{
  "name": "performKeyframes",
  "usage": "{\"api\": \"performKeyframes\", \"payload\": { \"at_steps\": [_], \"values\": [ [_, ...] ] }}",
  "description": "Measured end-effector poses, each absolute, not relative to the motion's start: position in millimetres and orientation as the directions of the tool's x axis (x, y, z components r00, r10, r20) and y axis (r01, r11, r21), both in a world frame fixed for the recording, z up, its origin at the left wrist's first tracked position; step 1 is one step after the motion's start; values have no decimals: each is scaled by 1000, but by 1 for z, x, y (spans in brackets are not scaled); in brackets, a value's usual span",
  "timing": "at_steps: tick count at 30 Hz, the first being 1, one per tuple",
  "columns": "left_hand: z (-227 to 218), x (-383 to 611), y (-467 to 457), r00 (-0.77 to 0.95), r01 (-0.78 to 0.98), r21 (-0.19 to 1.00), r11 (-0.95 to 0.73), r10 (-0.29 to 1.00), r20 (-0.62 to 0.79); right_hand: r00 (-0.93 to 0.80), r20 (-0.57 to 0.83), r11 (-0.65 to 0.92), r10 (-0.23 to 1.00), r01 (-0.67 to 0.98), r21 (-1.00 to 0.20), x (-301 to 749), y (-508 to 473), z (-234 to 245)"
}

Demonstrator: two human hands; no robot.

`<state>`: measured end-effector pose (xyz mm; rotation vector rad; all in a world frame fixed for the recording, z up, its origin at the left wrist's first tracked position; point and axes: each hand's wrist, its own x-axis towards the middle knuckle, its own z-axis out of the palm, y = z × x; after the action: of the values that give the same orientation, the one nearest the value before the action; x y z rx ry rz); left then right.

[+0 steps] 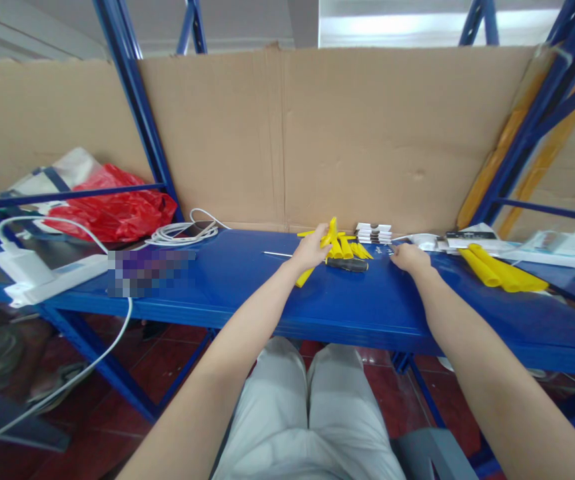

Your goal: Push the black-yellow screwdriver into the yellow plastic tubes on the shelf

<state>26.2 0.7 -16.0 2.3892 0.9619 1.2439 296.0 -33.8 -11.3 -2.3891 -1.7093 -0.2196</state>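
My left hand (312, 251) is closed around a yellow plastic piece (304, 277), which sticks out above and below the fingers. Just right of it lie more yellow pieces (346, 249), some tube-shaped and some pointed. A screwdriver (348, 265) with a dark handle rests on the blue shelf (247, 280), its thin shaft passing behind my left hand. My right hand (411, 259) is at the shelf surface beside small shiny metal bits (383, 251), possibly screws. Its fingertips are drawn together, and whatever is between them is too small to make out.
White stacked pieces (374, 233) stand at the cardboard backing (367, 133). Large yellow tubes (504, 270) and a white power strip (550, 255) are to the right. Leftward are a coiled white cable (182, 233), a red plastic bag (114, 207) and another power strip (67, 277).
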Motion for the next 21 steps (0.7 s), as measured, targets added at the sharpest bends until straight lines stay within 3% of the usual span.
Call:
{"api": "performKeyframes", "payload": {
  "at_steps": [6, 15, 21],
  "values": [
    [-11, 28, -1, 404, 361, 618, -698, 715, 571, 425, 278, -369, 862, 900, -231, 303, -34, -10],
    [7, 87, -16, 497, 128, 923, -362, 829, 257, 511, 364, -353, 779, 837, -418, 314, -33, -11],
    [14, 137, -21, 559, 37, 991, -132, 825, 89, 579, 393, -332, 715, 775, -538, 305, -39, -5]
  ]
}}
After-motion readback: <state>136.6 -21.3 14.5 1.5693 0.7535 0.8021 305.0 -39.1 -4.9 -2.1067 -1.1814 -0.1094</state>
